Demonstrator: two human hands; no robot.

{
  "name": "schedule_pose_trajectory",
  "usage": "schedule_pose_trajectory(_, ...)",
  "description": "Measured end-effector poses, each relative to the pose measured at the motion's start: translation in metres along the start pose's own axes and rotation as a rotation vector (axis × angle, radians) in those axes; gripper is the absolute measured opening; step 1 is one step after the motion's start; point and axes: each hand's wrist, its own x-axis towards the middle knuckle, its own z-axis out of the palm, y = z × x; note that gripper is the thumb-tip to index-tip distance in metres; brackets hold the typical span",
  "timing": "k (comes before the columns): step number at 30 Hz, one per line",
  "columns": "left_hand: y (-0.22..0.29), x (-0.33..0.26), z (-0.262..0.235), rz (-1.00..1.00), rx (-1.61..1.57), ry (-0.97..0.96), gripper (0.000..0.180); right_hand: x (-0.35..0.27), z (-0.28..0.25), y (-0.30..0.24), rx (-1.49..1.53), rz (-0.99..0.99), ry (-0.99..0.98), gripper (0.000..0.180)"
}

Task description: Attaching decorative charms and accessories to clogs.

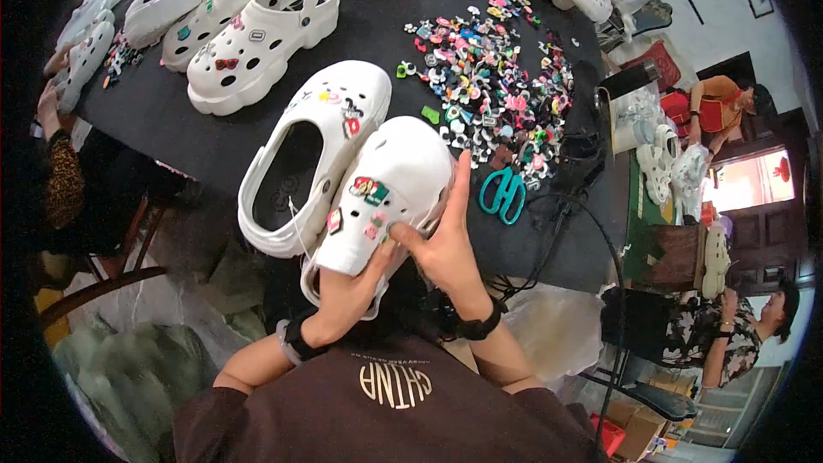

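Observation:
A white clog (390, 163) with several colourful charms is held between my hands at the table's near edge. My left hand (345, 298) grips it from below, some of its fingers hidden in the clog's opening. Along its right side lies my right hand (447, 264), one finger stretched toward the toe and the thumb pressed on the upper, close to a small charm (375, 225). Touching it on the left is a second white clog (364, 90), also with charms. A thin white string (297, 216) runs between the two.
Loose charms (514, 77) spread over the dark table (377, 13), with teal-handled scissors (503, 195) at their near end. More white clogs (266, 43) stand at the far left. Black cords (583, 176) trail over the right edge. Other people work around the table and at the right.

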Motion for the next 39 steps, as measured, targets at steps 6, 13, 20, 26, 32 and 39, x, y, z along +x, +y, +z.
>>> schedule_pose_trajectory(6,-0.004,-0.005,0.010,0.073,-0.093,0.066,0.028,-0.003,-0.009,0.007,0.060,0.015,-0.086,0.107)
schedule_pose_trajectory(13,0.010,-0.007,0.014,0.135,-0.030,0.092,0.024,-0.008,-0.030,-0.003,-0.017,0.012,-0.215,0.100)
schedule_pose_trajectory(20,0.006,-0.004,0.007,0.150,0.092,0.027,0.025,-0.002,-0.031,-0.024,-0.505,-0.171,-0.115,0.098)
schedule_pose_trajectory(26,-0.002,-0.003,-0.005,0.213,0.183,-0.043,0.030,0.017,-0.028,-0.057,-0.716,-0.291,-0.278,0.091)
schedule_pose_trajectory(32,-0.012,0.002,-0.012,0.391,0.422,-0.085,0.033,0.041,-0.018,-0.071,-0.862,-0.358,-0.451,0.097)
schedule_pose_trajectory(39,-0.010,0.004,-0.011,0.350,0.346,-0.084,0.027,0.046,-0.008,-0.063,-0.962,-0.423,-0.441,0.104)
